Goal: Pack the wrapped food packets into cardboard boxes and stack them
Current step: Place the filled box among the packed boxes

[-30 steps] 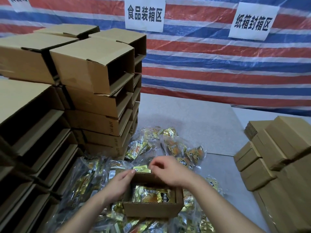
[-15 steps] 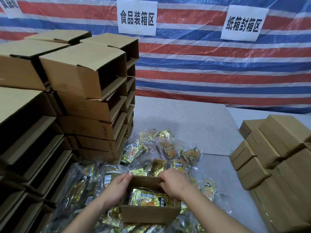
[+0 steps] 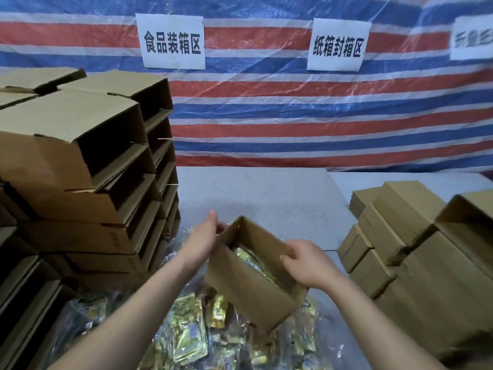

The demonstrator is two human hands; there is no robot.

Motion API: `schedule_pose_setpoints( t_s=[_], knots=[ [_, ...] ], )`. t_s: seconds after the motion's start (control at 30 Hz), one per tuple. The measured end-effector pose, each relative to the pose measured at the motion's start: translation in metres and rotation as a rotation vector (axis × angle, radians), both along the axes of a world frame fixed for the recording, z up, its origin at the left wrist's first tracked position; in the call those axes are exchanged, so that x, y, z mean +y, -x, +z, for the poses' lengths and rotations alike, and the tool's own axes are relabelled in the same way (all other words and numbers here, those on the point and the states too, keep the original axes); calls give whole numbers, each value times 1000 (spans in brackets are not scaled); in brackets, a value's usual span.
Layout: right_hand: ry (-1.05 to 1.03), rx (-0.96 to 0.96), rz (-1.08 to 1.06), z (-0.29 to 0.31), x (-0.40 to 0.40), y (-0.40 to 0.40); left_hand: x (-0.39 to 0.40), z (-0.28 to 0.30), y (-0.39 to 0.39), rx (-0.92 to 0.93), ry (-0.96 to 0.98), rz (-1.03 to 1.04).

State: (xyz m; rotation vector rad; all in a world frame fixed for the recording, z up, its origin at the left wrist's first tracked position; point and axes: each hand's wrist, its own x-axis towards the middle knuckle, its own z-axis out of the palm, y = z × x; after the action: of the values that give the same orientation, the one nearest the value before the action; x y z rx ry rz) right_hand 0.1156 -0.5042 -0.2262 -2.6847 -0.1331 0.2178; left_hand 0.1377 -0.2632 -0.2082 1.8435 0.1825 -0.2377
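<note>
Head view: a person's two bare forearms reach forward over a grey table (image 3: 266, 198) to one small cardboard box.
Cardboard box (image 3: 248, 287): lifted clear of the table and tilted, its open top turned up and toward the far side, above the heap of packets near the table's near edge.
Packet in box (image 3: 250, 261): a gold-wrapped food packet lies inside, partly hidden by the box walls.
Left hand (image 3: 205, 236): at the box's far left corner, thumb straight and pointing up, fingers curled round the top rim there.
Right hand (image 3: 309, 263): on the box's right rim, fingers bent over the edge and gripping it.
Loose packets (image 3: 190, 332): gold and clear wrapped packets piled along the near edge, below and left of the held box.
Open boxes (image 3: 88, 169): stacked high along the table's left edge, their open ends facing right.
Closed boxes (image 3: 394, 236): stacked along the table's right edge, well apart from the held box.
Tarp (image 3: 266, 116): red, white and blue striped sheet behind the far edge.
Paper signs (image 3: 172, 41): white sheets with black Chinese characters fixed to the tarp; the one at far right is blurred.
</note>
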Motion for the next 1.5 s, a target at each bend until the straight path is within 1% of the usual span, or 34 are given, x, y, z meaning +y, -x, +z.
schedule_pose_setpoints(
  t_s=[0.1, 0.17, 0.27, 0.37, 0.4, 0.47, 0.5, 0.53, 0.57, 0.63, 0.67, 0.7, 0.73, 0.77, 0.8, 0.87, 0.9, 0.93, 1.03, 1.17, 1.5],
  knots=[
    [-43, -8, -191, -16, -36, -20, -45, -14, -17, 62, -8, 8],
    [-23, -28, -311, -28, -50, -32, -78, -23, -26, 106, 13, -40],
    [-4, -56, -436, -43, -68, -49, -125, -36, -48, 155, 64, -71],
    [-65, -55, -567, -55, -92, -67, -165, -50, -73, 232, 22, -198],
    [-77, -56, -603, -58, -101, -74, -174, -57, -78, 220, -2, -253],
    [-59, -63, -650, -63, -119, -89, -184, -69, -81, 136, -66, -334],
    [-45, -64, -667, -66, -129, -98, -183, -77, -79, 108, -131, -372],
    [-33, -62, -682, -70, -139, -108, -180, -90, -78, 90, -234, -420],
    [-25, -56, -692, -73, -148, -117, -173, -105, -75, 72, -376, -491],
    [-34, -34, -703, -82, -163, -137, -149, -136, -65, 40, -729, -684],
    [-44, -22, -708, -87, -169, -147, -140, -147, -60, -9, -891, -757],
    [-51, -10, -709, -93, -174, -156, -130, -157, -54, -105, -1009, -779],
    [-56, -3, -709, -98, -178, -163, -120, -166, -53, -184, -1066, -770],
    [-57, 3, -710, -104, -182, -170, -111, -172, -55, -201, -1095, -791],
    [-53, 13, -713, -110, -185, -176, -103, -176, -58, -167, -1127, -859],
    [-18, 43, -724, -121, -189, -187, -91, -181, -63, 72, -1206, -1060],
    [2, 59, -733, -125, -191, -192, -89, -182, -66, 111, -1223, -1090],
    [16, 71, -742, -130, -191, -197, -89, -183, -70, 92, -1213, -1075],
    [13, 87, -765, -139, -194, -208, -96, -185, -77, 5, -1146, -934],
    [-50, 104, -770, -152, -197, -221, -102, -189, -94, -80, -1161, -825],
    [-71, 129, -802, -166, -210, -248, -94, -200, -112, -8, -1200, -833]
  ],
)
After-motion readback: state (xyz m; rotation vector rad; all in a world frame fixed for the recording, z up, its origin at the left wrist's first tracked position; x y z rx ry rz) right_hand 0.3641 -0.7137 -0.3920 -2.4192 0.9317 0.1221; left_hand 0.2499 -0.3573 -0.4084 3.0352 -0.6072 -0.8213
